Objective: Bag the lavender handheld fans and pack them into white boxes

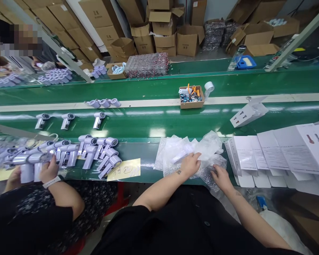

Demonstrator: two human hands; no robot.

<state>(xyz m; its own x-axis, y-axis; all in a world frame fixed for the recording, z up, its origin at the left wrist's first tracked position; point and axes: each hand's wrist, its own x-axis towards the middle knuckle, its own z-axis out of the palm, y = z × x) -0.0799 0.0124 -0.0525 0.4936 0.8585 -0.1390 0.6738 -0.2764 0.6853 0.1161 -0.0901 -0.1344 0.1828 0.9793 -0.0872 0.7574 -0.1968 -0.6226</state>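
Note:
Directly before me lies a crumpled heap of clear bubble wrap (210,141) on the bench edge. A pale lilac device (182,153), partly covered by the film, shows through it; its shape is blurred there. My left hand (191,165) presses over the wrap beside this device with its fingers curled. Lower right, my right hand (222,178) pinches the near edge of the wrap between thumb and fingers. Several lilac hair-dryer-shaped devices (89,156) stand in a group to the left, behind a handwritten yellow card (126,169).
White printed boxes (273,152) lean in a row on the right. Another white box (248,113) lies on the green conveyor (149,122). A small carton (191,103) of parts stands farther back. On the left, a co-worker's hands (50,169) hold lilac devices.

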